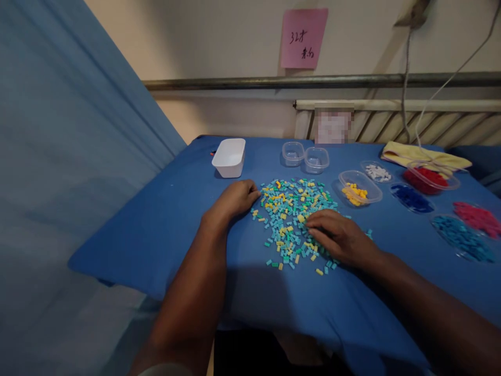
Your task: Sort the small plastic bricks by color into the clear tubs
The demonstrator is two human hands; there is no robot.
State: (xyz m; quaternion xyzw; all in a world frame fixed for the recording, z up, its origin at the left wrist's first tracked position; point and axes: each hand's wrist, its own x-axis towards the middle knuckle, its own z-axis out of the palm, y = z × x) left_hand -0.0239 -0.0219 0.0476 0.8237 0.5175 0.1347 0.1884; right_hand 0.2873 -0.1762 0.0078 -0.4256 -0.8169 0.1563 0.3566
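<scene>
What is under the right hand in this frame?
The right hand lies flat on the pile of teal, green and yellow pieces. Pieces show around its fingers; those beneath the palm are hidden.

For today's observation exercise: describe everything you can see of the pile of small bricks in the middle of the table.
The pile of small bricks is a loose, flat scatter of tiny plastic-looking pieces, mostly teal with yellow and some green, on the blue cloth. The right hand rests palm down on its near right part; the left hand lies at its left edge.
</scene>
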